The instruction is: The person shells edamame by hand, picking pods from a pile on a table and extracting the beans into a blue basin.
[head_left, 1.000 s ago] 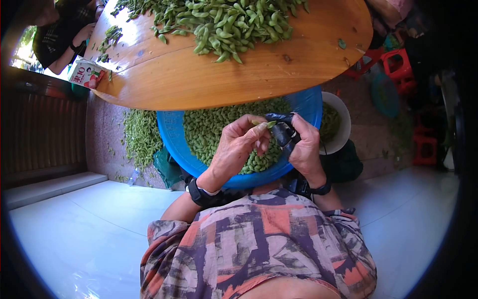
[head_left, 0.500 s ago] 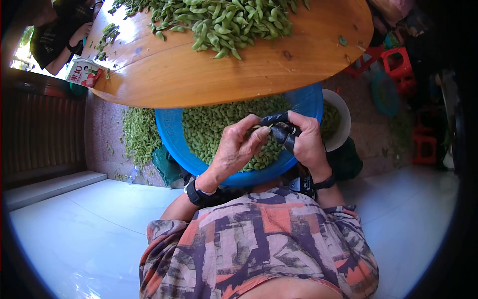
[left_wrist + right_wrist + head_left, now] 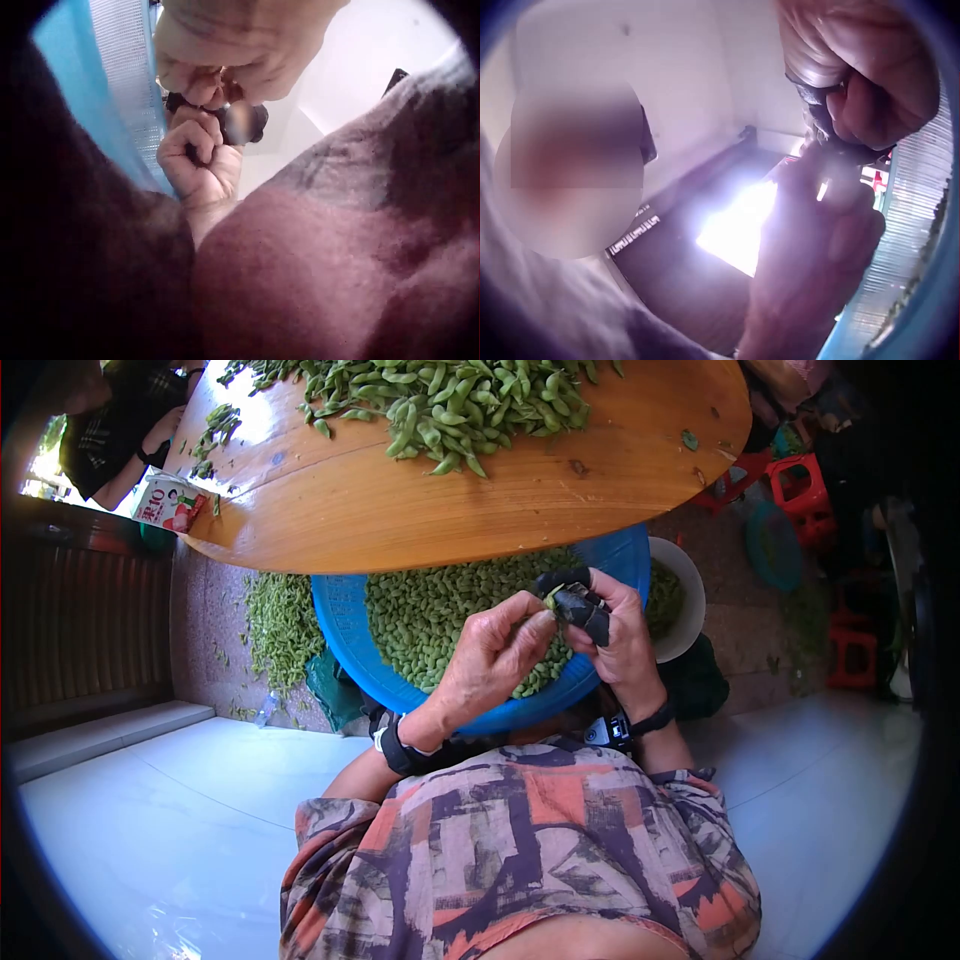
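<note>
In the head view a green pod (image 3: 551, 600) is pinched between both hands above a blue basket (image 3: 335, 645) of shelled green beans (image 3: 420, 622). The left hand (image 3: 492, 653) grips the pod's near end with thumb and curled fingers. Black wrapping covers the thumb and fingers of the right hand (image 3: 622, 635), which curl round the other side of the pod. Both wrist views show the two hands meeting, the left hand (image 3: 247, 45) and right hand (image 3: 199, 154) close together; the pod is hidden there.
A wooden table (image 3: 380, 510) bearing piled pods (image 3: 450, 410) and a printed carton (image 3: 168, 503) stands beyond the basket. Empty-looking hulls (image 3: 285, 630) lie on the floor at left. A white bowl (image 3: 690, 600) and red stools (image 3: 798, 485) are at right.
The right hand's wrapped fingers have turned and shifted slightly right. The left hand has moved a little right, and more of the green pod shows between the fingertips than half a second ago.
</note>
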Demonstrator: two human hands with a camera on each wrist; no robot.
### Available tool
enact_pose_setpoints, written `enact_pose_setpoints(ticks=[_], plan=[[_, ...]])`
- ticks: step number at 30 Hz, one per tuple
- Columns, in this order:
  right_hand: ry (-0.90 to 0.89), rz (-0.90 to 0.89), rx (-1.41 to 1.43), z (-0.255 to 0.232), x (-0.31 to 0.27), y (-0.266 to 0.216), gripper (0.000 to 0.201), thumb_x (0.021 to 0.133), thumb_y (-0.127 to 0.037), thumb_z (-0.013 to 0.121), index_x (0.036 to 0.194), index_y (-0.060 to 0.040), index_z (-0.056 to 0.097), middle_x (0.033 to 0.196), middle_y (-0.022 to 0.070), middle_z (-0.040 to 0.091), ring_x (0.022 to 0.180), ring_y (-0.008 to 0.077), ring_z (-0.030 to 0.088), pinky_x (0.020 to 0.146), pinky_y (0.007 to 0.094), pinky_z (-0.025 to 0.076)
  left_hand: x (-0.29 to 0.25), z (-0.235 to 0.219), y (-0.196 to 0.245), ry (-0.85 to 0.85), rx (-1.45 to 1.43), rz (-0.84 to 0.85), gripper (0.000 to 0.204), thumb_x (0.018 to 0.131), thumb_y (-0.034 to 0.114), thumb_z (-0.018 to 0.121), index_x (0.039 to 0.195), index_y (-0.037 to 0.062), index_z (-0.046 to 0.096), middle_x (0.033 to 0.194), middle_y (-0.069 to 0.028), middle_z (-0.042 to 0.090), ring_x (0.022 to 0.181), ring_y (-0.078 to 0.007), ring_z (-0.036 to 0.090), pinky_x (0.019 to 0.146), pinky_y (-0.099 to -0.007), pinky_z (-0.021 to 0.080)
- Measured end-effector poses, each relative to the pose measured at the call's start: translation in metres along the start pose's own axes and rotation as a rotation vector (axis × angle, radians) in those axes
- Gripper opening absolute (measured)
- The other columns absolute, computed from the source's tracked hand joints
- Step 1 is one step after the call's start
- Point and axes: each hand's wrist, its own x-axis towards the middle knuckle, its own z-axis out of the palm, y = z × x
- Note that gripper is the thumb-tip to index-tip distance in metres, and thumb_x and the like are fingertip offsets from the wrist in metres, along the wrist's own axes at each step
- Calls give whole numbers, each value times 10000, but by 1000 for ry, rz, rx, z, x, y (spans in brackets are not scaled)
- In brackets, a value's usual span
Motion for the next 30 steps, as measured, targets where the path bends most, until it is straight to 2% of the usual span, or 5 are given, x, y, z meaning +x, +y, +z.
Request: enact_pose_setpoints(ticks=[5,12,15,22,30], plan=[[117,-16,-256,7,-5,-12,208,886,-103,599,1056,-15,682,757,-42,593,607,17,503,508,198,391,4,-16,-4,-60,-273,-158,270,1031,236,472,920,14,576,625,18,480,485,-55,372,445,-208,264],[236,-518,-956,19,-7,-5,293,722,62,629,994,-29,689,819,130,628,754,300,640,674,308,503,5,-6,-1,101,-341,-230,287,1022,242,496,885,7,588,635,0,541,495,-66,456,451,-206,327],[216,-631,-1038,22,-8,-5,306,690,79,622,976,-21,665,839,137,621,746,330,624,650,342,503,5,-6,-1,59,25,-130,232,1010,165,505,866,0,580,659,-17,587,518,-79,520,464,-227,394],[71,-227,-867,10,-5,-19,216,767,33,655,970,-25,698,740,40,624,673,104,571,607,244,446,2,-11,-7,22,629,312,99,948,20,515,851,4,523,627,-89,544,526,-176,539,502,-331,424],[105,72,-354,-8,-5,-24,187,851,-15,623,1018,-12,706,783,-44,626,704,29,531,606,212,427,0,-17,-3,47,426,-19,196,984,139,522,861,-6,569,572,-37,498,527,-104,465,491,-291,392]])
